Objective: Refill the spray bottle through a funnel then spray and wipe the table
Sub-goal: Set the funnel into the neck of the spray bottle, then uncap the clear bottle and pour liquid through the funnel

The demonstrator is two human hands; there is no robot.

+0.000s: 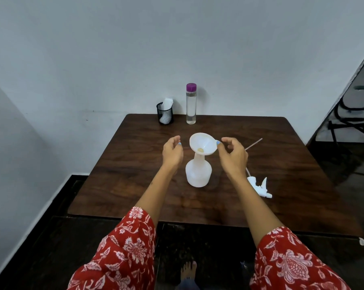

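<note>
A white spray bottle [198, 174] stands uncapped in the middle of the dark wooden table [135, 185]. A white funnel [202, 145] sits in its neck. My right hand [233, 155] is at the funnel's right rim, thumb and forefinger pinching its small tab. My left hand [172, 152] hovers just left of the funnel with fingers loosely curled, touching nothing. The white spray head [258, 186] lies on the table to the right, its thin dip tube [253, 144] running back behind my right hand.
A clear bottle of liquid with a purple cap [191, 103] stands at the table's far edge by the wall. Beside it on the left is a black mesh cup [165, 114] holding white cloth or tissue. A dark chair frame [357, 114] stands at the far right.
</note>
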